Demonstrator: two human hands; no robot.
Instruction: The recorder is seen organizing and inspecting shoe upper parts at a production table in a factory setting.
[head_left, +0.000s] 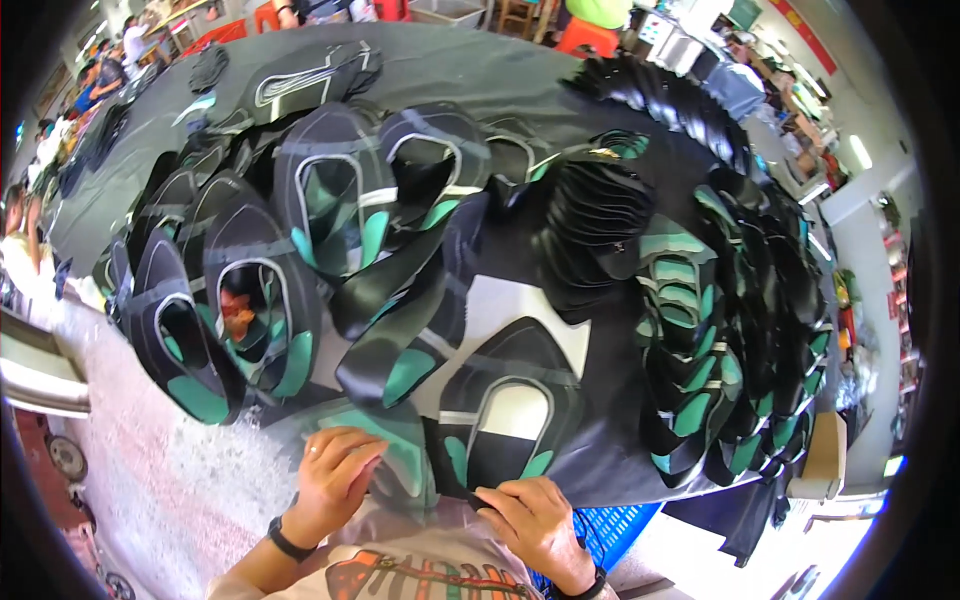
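Note:
A black shoe upper [520, 345] with a grey-edged opening and green heel patches lies at the table's near edge, partly over a white sheet [497, 293]. My right hand [535, 515] is closed at its lower edge, thumb and fingers pinched on the black material. To the left, my left hand [338, 468] has its fingers curled together against a motion-smeared black-and-green shoe piece [405, 455]. What lies under those fingertips is partly hidden. Just above this piece, a glossy black strap-like upper [400, 350] with a green patch lies folded.
Joined shoe uppers [260, 265] hang over the table's left edge. Stacked uppers [690, 330] crowd the right side, near fanned black pieces [600, 215] and a black pile [670, 100] behind. A blue basket [610, 530] stands below the edge. Other people work at far left.

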